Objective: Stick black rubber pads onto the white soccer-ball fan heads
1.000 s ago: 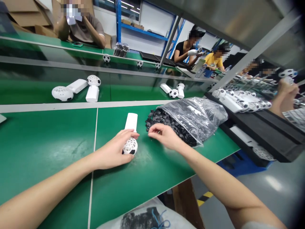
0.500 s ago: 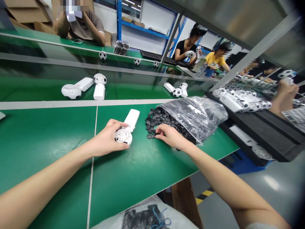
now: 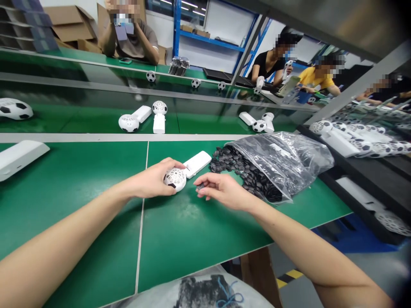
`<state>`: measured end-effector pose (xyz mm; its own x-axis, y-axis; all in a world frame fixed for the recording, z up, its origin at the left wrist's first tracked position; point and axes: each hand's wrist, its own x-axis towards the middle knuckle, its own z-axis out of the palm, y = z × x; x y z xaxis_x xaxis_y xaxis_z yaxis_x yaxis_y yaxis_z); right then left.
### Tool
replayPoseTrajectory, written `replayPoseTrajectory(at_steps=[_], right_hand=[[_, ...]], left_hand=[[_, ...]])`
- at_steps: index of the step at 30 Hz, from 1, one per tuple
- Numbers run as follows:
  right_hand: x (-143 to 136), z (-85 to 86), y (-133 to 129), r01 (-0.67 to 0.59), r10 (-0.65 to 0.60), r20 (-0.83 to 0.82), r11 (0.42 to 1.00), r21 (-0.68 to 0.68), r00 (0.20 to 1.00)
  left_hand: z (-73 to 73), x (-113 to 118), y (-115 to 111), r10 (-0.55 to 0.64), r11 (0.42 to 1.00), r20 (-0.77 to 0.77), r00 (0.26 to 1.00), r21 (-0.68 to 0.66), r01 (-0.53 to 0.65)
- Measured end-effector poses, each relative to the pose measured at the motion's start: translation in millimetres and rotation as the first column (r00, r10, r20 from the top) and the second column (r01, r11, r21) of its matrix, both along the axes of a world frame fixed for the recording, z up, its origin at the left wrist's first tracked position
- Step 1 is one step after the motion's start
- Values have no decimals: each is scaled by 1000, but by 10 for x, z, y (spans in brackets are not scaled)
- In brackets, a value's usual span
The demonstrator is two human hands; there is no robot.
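My left hand [image 3: 159, 177] grips the round head of a white handheld fan [image 3: 175, 179] styled like a soccer ball. The fan lies on the green table, its handle pointing up and to the right. Between the thumb and fingers of my right hand [image 3: 221, 190] is a small black plastic piece [image 3: 201, 186], held just right of the fan head. Beyond that hand, a heap of similar black pieces [image 3: 244, 164] spills from a clear plastic bag [image 3: 289, 158].
Several white fans [image 3: 159, 117] lie on the green strip behind the table's pale edge. A white fan part [image 3: 22, 158] is at the left. A black tray [image 3: 359, 171] with more fans stands right. Co-workers [image 3: 272, 60] sit across.
My right hand has moved left from the heap toward the fan with a black piece. The fan's handle has turned further right. The whole view has shifted left.
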<state>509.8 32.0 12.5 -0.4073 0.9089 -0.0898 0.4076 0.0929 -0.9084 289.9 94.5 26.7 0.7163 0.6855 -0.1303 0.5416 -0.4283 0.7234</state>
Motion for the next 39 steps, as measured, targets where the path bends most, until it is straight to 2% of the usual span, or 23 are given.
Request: replayPoseTrajectory(at_steps=[1,3,4,6,8,9,11,16,22,26,31,35,39], right_hand=[[-24,-1,21,-38,38,-1,999,11,999],[-45,-6,80,-115,105,75,984,137,992],[-47,-9,116,-152,119,149,960,237,982],[-51,-18,189,-222,92,305,876,428,948],[-65,-23,251,-255,45,374,806,534,926],[-77,-22,275,-254,34,375,792,555,926],[-108,-14,303,-226,19,349,794,564,937],[-158,36,309,-75,-72,277,870,487,958],[-141,59,318,-149,15,264,856,495,965],[-160,69,319,-145,16,264,867,477,964],[-183,96,333,-269,110,326,827,494,939],[-181,84,364,-396,106,491,744,538,865],[-203,54,412,-462,119,535,679,571,837]], left_hand=[[11,-30,29,-10,1000,-3,1000,-16,10],[26,-77,77,-29,998,2,1000,-51,29],[30,-92,93,-34,997,8,999,-65,35],[31,-105,108,-38,996,19,999,-83,39],[33,-102,105,-37,996,25,999,-83,39],[35,-99,101,-37,996,28,999,-78,39],[40,-96,94,-36,997,30,999,-71,38],[21,-96,82,-29,995,50,998,-97,34],[-42,-31,2,71,996,-9,997,-45,-71],[-32,-2,-34,72,993,-10,997,-96,-73],[-27,-11,-23,84,989,-1,997,-122,-83],[-53,-12,-22,76,992,11,997,-97,-75],[-93,32,-47,120,992,20,993,-35,-120]])
